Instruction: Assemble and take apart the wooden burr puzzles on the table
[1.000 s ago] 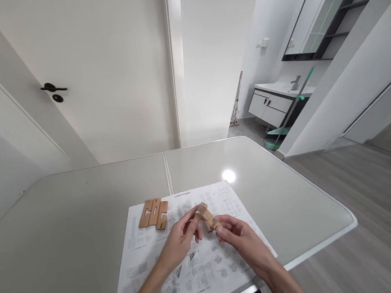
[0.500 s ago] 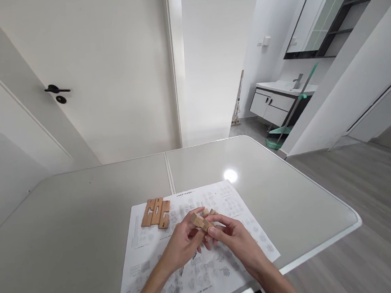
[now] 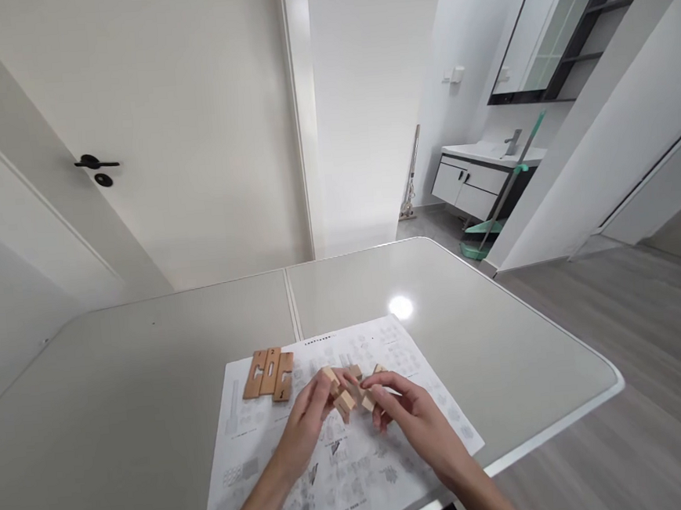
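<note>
L hand [image 3: 308, 419] grips wood blocks [image 3: 345, 401], R hand [image 3: 408, 408] pinches more blocks [image 3: 368, 400] alongside, over printed sheet [image 3: 236, 440] on tbl [image 3: 471, 347]; 3 flat wood pcs [image 3: 267, 385] lie nr sheet's far L corner.

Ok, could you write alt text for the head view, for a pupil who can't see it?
A person's left hand and right hand hold wooden blocks over a printed sheet on a grey table. Three flat wooden pieces with cut-outs lie together at the sheet's upper left. A pale door and washbasin cabinet are beyond.
</note>
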A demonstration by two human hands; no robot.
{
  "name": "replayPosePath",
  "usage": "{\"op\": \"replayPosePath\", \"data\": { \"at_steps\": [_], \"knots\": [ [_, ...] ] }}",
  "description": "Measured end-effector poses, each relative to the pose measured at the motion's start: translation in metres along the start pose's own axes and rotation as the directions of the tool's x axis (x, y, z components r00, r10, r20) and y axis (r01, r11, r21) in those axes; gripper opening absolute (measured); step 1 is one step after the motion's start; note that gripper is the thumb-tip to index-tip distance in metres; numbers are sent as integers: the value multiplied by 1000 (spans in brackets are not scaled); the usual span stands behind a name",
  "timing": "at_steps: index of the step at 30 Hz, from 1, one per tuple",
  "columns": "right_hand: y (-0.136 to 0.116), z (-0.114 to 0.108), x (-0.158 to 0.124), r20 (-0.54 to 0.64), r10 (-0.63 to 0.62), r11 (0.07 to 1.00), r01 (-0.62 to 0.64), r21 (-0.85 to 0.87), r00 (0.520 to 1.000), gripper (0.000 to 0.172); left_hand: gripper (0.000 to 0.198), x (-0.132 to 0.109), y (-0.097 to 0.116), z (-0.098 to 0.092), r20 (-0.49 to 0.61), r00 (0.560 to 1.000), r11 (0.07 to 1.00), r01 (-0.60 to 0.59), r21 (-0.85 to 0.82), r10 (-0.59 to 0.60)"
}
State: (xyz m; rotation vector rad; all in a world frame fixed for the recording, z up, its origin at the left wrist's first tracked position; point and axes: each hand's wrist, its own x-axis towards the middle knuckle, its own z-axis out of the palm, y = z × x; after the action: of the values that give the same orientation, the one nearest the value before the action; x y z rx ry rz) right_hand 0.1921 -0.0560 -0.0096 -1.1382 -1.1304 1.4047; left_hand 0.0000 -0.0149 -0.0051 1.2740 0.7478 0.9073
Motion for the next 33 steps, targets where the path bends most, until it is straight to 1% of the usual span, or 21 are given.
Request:
{"op": "replayPosePath", "data": {
  "at_steps": [2,4,5,8,9,12,15,17,20,23,26,27,29,31,33],
  "knots": [
    [-2,-5,0,-33,-38,999,38,-2,999,41,47,0,-2,0,22,995,990,101,-98,-99],
    [-4,-11,-1,-77,-45,999,44,-7,996,40,47,0,-5,-1,33,983,976,183,-119,-180],
    [-4,-14,-1,-101,-35,999,34,-10,994,42,47,0,-5,-1,34,979,971,205,-121,-203],
    [0,-19,-1,-146,2,1000,-3,-4,989,56,45,0,-3,-3,68,972,960,233,-153,-225],
    [2,-20,-1,-149,6,1000,-6,4,989,58,44,0,-2,-3,89,969,957,241,-164,-228],
    [6,-22,-2,-157,6,1000,-2,25,988,57,41,0,2,-3,144,960,949,263,-175,-240],
    [7,-22,-4,-162,19,999,-13,39,987,54,46,0,2,-2,189,952,947,274,-168,-242],
    [5,-21,-5,-136,23,999,-17,41,990,50,49,0,1,-2,221,946,949,274,-156,-237],
    [1,-19,-4,-106,-17,1000,19,19,994,44,53,0,0,-1,265,937,957,266,-115,-229],
    [-3,-16,-3,-110,-60,998,59,-19,992,48,59,-1,0,2,306,925,965,255,-67,-223],
    [-5,-11,-2,-82,-56,994,48,-95,995,49,73,-2,0,5,339,921,973,224,-55,-193],
    [-6,-9,-2,-78,-51,993,42,-114,996,48,75,-3,-1,6,343,920,974,219,-51,-188],
    [-6,-5,-3,-91,-44,993,33,-116,995,46,72,-4,-2,7,346,917,974,223,-28,-200],
    [-7,-2,-3,-103,-35,996,26,-83,994,45,68,-6,-4,8,339,917,975,221,10,-211],
    [-7,0,-3,-93,-25,998,20,-58,995,44,66,-7,-7,8,317,928,980,193,43,-197]
  ]
}}
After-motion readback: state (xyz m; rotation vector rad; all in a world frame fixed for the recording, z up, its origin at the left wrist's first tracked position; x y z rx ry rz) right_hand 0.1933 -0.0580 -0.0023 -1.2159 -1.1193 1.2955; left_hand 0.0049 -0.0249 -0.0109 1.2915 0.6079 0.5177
